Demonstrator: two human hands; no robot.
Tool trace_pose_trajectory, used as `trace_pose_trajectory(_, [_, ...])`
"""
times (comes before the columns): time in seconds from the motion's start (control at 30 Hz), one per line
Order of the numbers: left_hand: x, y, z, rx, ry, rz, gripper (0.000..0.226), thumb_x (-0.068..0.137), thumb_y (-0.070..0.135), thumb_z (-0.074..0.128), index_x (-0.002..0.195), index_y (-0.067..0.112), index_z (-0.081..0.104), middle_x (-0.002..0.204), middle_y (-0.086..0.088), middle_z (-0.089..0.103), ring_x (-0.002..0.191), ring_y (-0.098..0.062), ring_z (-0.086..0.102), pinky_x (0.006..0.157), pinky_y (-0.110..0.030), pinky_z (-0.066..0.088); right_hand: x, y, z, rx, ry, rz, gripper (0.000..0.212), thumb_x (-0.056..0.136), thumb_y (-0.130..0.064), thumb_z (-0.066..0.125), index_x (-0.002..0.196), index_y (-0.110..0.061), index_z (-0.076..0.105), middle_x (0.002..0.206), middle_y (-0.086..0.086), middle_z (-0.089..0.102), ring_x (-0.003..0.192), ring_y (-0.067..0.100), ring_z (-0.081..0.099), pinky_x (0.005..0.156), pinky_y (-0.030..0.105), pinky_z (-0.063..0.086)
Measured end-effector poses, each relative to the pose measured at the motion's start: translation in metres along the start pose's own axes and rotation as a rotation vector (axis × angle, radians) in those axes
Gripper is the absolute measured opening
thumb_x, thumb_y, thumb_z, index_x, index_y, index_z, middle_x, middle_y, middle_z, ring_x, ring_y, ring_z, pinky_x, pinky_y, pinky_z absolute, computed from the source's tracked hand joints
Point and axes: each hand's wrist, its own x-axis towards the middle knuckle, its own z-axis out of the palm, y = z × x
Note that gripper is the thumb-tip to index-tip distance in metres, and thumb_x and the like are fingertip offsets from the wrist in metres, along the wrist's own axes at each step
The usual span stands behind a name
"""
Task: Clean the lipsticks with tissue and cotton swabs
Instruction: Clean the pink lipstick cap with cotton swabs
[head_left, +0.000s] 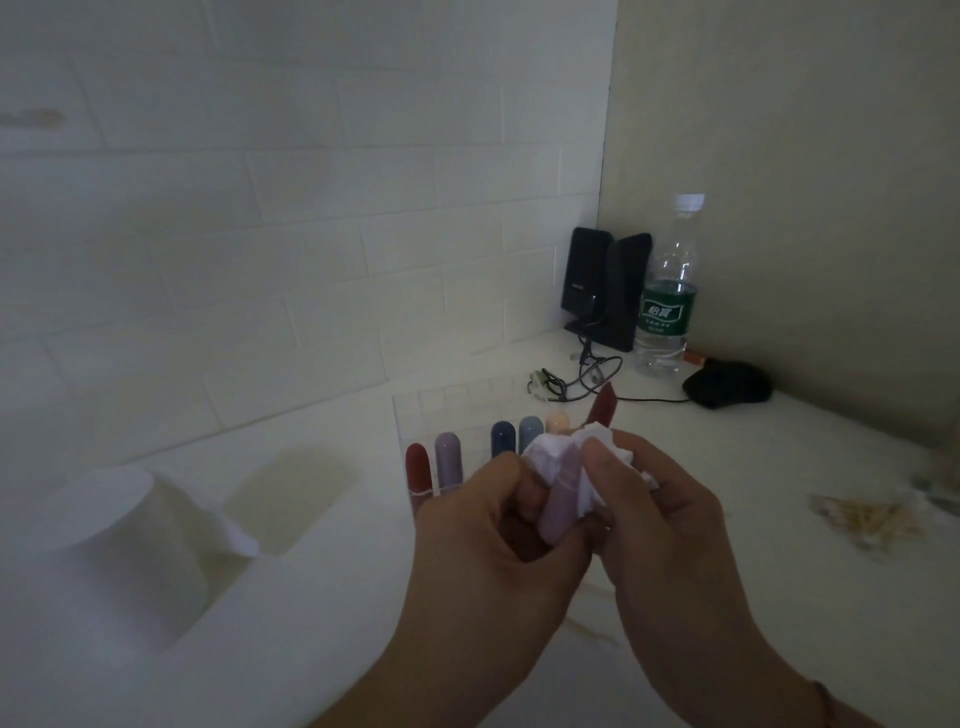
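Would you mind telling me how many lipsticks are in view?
7: red, mauve, navy, grey-blue, peach and dark red stand in the rack; a pink one is in the hands. Others may be hidden.

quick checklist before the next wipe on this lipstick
1. Left hand grips pink lipstick: ok.
2. Right hand pinches tissue against the lipstick: ok.
3. Tissue has a clean patch left: cannot tell, it is crumpled.
4. Lipstick surface clean: cannot tell, partly wrapped.
5. Other lipsticks upright in the clear holder: ok.
6. Cotton swabs on the table to the right: ok.
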Motion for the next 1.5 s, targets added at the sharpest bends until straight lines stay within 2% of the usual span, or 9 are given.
trace_pose_trajectory(0.37, [0.002,0.005,-0.003,-0.099,-0.050,-0.113,0.026,0.077,0.022,0.078,0.073,0.003,0.061,0.056,-0.006,0.067,0.044,-0.022,0.062,0.051,-0.029,0.054,0.004,0.001,-0.003,0.082,0.025,0.061,0.029,0.087,-0.016,0.057,0.079,-0.036,0.077,0.086,-0.002,0.075,0.083,0.016,0.072,0.070,0.033,0.057])
trace_pose_trajectory(0.57, [0.001,-0.001,-0.002,0.101,-0.002,0.012,0.031,0.081,0.041,0.071,0.068,0.017,0.056,0.054,0.003,0.060,0.045,-0.008,0.053,0.086,-0.059,0.050,0.007,0.006,-0.003,0.142,0.024,0.142,0.029,0.091,-0.018,0.055,0.076,-0.026,0.078,0.080,0.006,0.074,0.076,0.021,0.072,0.062,0.031,0.056])
trace_pose_trajectory(0.7, [0.002,0.000,-0.003,0.012,-0.014,-0.059,0.029,0.078,0.024,0.079,0.065,0.010,0.057,0.055,-0.006,0.060,0.044,-0.013,0.052,0.059,-0.035,0.051,0.010,0.007,-0.004,0.178,0.000,0.182,0.012,0.078,-0.027,0.066,0.076,-0.029,0.078,0.083,0.007,0.075,0.078,0.022,0.072,0.070,0.038,0.054])
trace_pose_trajectory(0.8, [0.001,-0.002,-0.002,0.117,-0.003,0.054,0.031,0.085,0.039,0.069,0.065,0.018,0.056,0.054,0.003,0.059,0.046,-0.008,0.056,0.078,-0.049,0.053,0.008,0.008,-0.006,0.173,-0.018,0.163,0.031,0.093,-0.018,0.054,0.076,-0.028,0.078,0.083,0.007,0.075,0.079,0.021,0.072,0.064,0.031,0.056])
trace_pose_trajectory(0.97, [0.002,-0.006,-0.007,0.177,-0.017,0.110,0.026,0.080,0.026,0.073,0.065,0.021,0.052,0.057,0.001,0.058,0.046,-0.015,0.052,0.052,-0.013,0.041,0.012,0.012,-0.006,0.212,-0.050,0.255,0.023,0.070,-0.033,0.058,0.076,-0.027,0.079,0.085,0.009,0.075,0.079,0.022,0.072,0.066,0.035,0.054])
trace_pose_trajectory(1.1, [0.001,-0.008,-0.006,0.233,0.002,0.142,0.029,0.081,0.036,0.069,0.067,0.023,0.047,0.058,0.003,0.056,0.047,-0.011,0.052,0.076,-0.032,0.050,0.010,0.007,-0.004,0.215,-0.046,0.241,0.020,0.067,-0.039,0.065,0.073,-0.027,0.079,0.082,0.010,0.075,0.077,0.023,0.072,0.065,0.035,0.056])
trace_pose_trajectory(1.23, [0.002,-0.005,-0.008,0.195,-0.037,0.114,0.031,0.079,0.024,0.076,0.063,0.025,0.049,0.058,0.001,0.056,0.044,-0.008,0.045,0.053,-0.011,0.038,0.011,0.007,-0.005,0.202,-0.041,0.273,0.009,0.065,-0.034,0.074,0.069,-0.028,0.078,0.079,0.008,0.075,0.072,0.020,0.072,0.064,0.035,0.054])
trace_pose_trajectory(1.4, [0.001,-0.004,-0.006,0.201,-0.032,0.108,0.022,0.078,0.035,0.071,0.073,0.026,0.052,0.062,0.005,0.060,0.049,-0.010,0.054,0.072,-0.034,0.053,0.011,0.010,-0.005,0.177,-0.026,0.273,0.014,0.069,-0.033,0.070,0.076,-0.025,0.079,0.083,0.011,0.074,0.079,0.025,0.072,0.067,0.038,0.055])
trace_pose_trajectory(1.5, [0.002,-0.002,-0.008,0.191,-0.063,0.091,0.031,0.077,0.023,0.077,0.063,0.026,0.050,0.060,0.001,0.059,0.047,-0.016,0.051,0.049,-0.013,0.041,0.011,0.011,-0.007,0.202,-0.003,0.304,0.020,0.067,-0.036,0.065,0.071,-0.022,0.078,0.078,0.010,0.074,0.073,0.023,0.072,0.068,0.039,0.053])
